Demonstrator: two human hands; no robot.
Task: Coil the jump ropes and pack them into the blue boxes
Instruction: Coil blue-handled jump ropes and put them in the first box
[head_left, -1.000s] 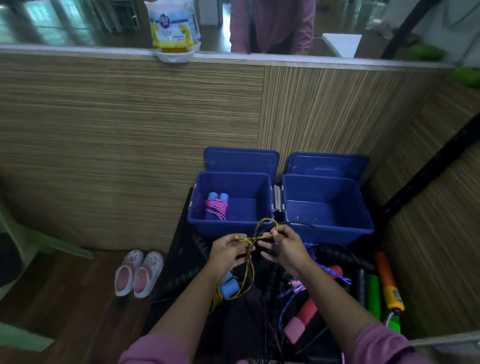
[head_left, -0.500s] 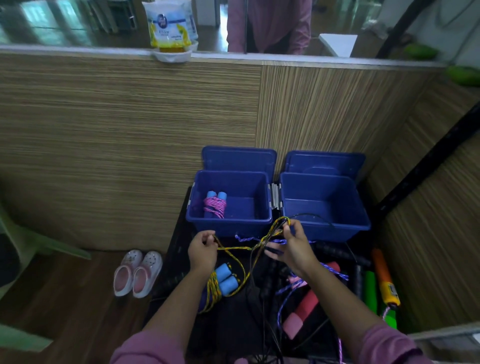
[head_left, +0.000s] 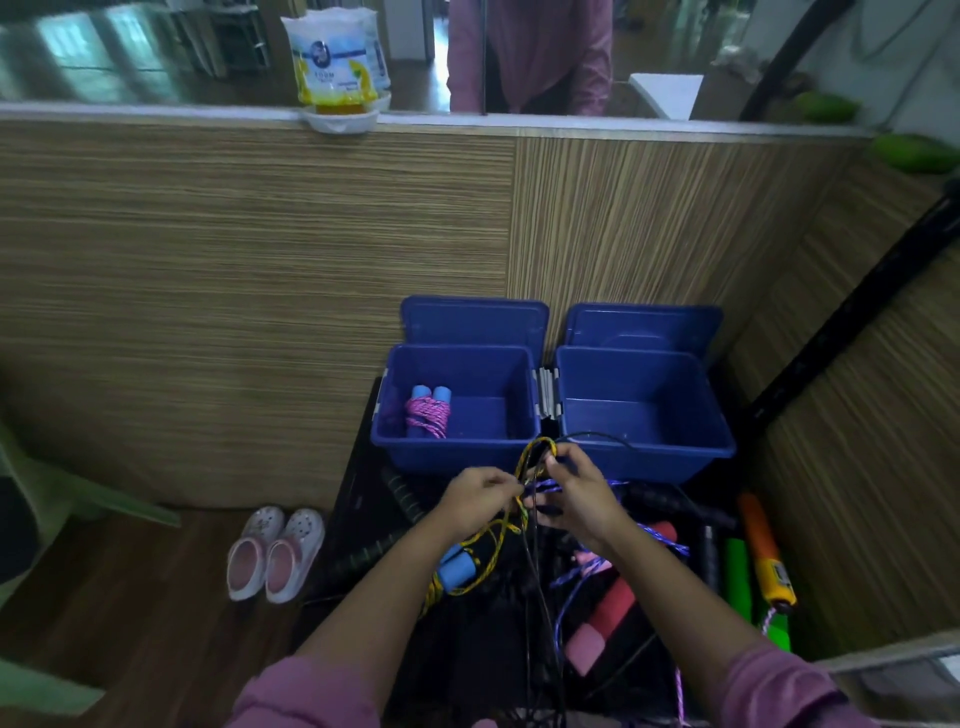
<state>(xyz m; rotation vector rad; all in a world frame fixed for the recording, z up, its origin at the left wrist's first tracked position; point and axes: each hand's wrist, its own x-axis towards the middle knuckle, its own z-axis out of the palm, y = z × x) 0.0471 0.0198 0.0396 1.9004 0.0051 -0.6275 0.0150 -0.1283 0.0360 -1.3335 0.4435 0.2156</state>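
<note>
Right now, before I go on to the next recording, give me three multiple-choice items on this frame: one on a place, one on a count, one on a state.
1. Where does the coiled pink rope lie?
A. In the left blue box
B. In the right blue box
C. Beside the shoes

2. How many blue boxes stand open?
A. One
B. Two
C. Three

3. What is the state of the yellow rope?
A. Coiled and packed in a box
B. Lying untouched on the floor
C. Held between both hands in front of the boxes

Answers:
1. A: the pink bundle with blue handles sits at the left side of the left box.
2. B: two boxes side by side, each with its lid up behind it.
3. C: the left hand and the right hand pinch its loops, with its blue handles hanging below.
</note>
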